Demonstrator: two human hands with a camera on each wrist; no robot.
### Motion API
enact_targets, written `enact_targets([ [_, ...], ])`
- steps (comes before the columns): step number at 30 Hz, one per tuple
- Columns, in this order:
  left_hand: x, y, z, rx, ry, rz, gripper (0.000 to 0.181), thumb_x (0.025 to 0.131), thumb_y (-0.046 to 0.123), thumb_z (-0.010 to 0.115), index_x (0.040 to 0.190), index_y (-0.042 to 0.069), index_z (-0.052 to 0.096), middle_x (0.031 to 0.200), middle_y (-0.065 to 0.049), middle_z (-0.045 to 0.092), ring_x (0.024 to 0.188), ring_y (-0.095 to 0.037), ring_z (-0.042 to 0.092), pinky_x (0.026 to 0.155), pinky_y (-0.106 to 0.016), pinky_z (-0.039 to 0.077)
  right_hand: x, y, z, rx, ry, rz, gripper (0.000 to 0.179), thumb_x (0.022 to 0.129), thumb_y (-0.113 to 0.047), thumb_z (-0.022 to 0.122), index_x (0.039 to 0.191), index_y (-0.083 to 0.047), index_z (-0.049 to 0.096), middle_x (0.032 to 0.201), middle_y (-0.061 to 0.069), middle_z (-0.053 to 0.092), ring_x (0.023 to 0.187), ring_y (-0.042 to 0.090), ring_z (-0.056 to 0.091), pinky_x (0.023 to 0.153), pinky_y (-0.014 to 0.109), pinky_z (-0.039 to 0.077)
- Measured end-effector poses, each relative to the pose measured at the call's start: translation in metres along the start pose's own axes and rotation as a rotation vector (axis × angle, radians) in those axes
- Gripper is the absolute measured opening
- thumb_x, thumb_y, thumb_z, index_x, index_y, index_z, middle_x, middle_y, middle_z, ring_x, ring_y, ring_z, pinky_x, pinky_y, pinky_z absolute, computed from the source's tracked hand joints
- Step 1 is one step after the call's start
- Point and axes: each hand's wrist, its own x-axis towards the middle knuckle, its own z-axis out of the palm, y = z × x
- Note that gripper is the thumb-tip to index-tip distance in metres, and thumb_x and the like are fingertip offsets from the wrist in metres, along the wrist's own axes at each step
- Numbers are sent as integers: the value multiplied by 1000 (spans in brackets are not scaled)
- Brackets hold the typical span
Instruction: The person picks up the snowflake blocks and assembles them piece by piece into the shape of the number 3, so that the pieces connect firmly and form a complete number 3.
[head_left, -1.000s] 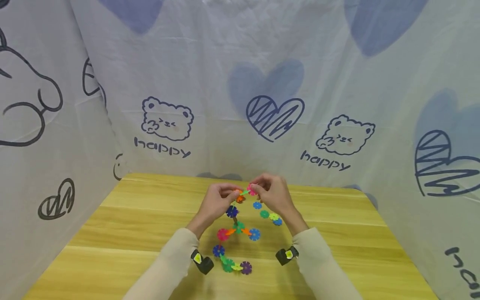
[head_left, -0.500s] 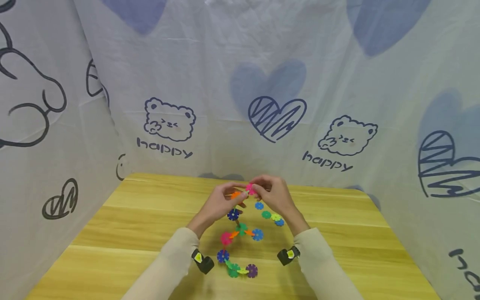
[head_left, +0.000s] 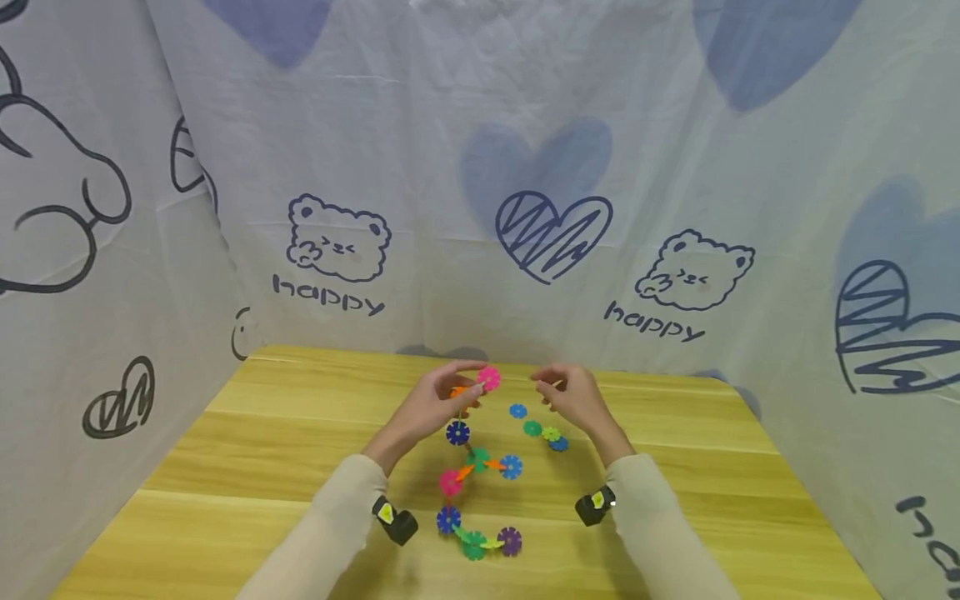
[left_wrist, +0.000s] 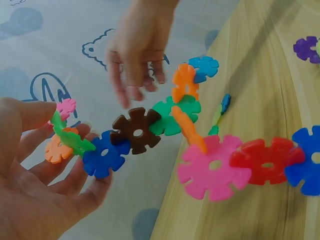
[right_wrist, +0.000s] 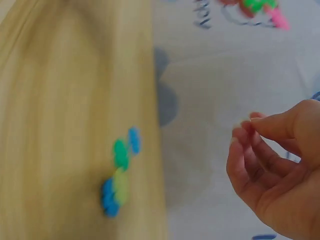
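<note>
My left hand holds the end of a chain of interlocking snowflake discs. In the left wrist view its thumb is at a light green disc, with an orange disc and a pink disc beside it. From there the chain runs through a blue disc, a brown disc and a green disc, which bears a side branch. It goes on through a pink disc towards a purple disc. My right hand is apart from the chain, fingers loosely bent, holding nothing.
Loose discs lie on the wooden table below my right hand: a blue disc, a green disc, and a yellow disc against another blue one. A printed white curtain stands behind and at the sides.
My right hand has let go of the pink disc and moved off to the right. The pink disc stays at the chain's end by my left hand, which has shifted slightly left.
</note>
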Motion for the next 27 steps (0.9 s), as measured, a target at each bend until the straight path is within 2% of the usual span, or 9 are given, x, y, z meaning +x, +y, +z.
enact_targets([
  [3,-1,-2,-3,19,-3,1,44,104,23,62,147,14,56,128,-18,71,100,-21,71,91,-47,61,-1,16,4,-127,-35,10,15,98,-3,65,109,1,75,101,17,74,81,22,69,71,33,61],
  [7,-3,-3,-4,2,-14,-24,42,104,25,64,145,20,58,125,-16,73,100,-20,71,85,-41,62,-4,38,14,-267,-98,-4,12,95,-2,69,105,2,75,95,13,74,85,23,69,77,37,60],
  [9,-3,-3,-4,-3,-23,-31,43,104,26,64,146,22,58,124,-15,73,99,-19,71,83,-39,62,-6,46,19,-302,-121,-1,11,93,-2,71,103,2,75,95,13,74,86,25,69,78,41,60],
  [16,-5,-2,-3,-44,-30,-36,45,103,23,65,147,18,56,123,-18,72,96,-19,73,84,-42,64,-12,62,28,-422,-131,10,20,84,-2,81,103,2,76,102,17,75,98,33,69,89,50,59],
  [22,-5,0,-2,-73,-33,-33,46,103,20,65,148,16,55,126,-21,71,93,-20,74,86,-47,64,-12,71,27,-414,-108,38,19,83,0,82,100,-1,75,98,14,74,95,30,68,86,48,59],
  [27,-5,-1,-1,-81,-39,-27,46,103,20,65,147,17,56,126,-22,71,91,-20,75,86,-45,64,-13,75,23,-379,-96,60,14,84,-4,83,96,-6,76,90,8,73,90,24,68,83,45,58],
])
